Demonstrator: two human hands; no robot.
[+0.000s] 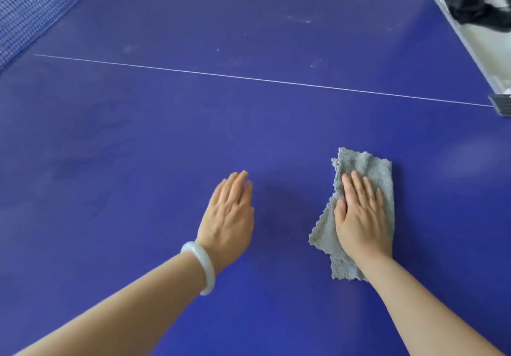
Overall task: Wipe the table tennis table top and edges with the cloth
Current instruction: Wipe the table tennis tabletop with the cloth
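Two bare arms reach out over the blue table (138, 148). A pale white bracelet (201, 268) sits on the left wrist. The left hand (229, 217) is flat, with its fingers straight and close together. It holds nothing, and I cannot tell if it touches the table or is just above it. The right hand (359, 217) lies flat on the grey cloth (370, 164) with straight fingers. The cloth is bunched up on the table top and sticks out past the fingertips and by the wrist. Farther off, a thin white line (249, 77) runs across the table. Past it are pale smudges (298, 19). At the far left is the blue net (30, 4), and at the far right, off the table, something black (475, 4).
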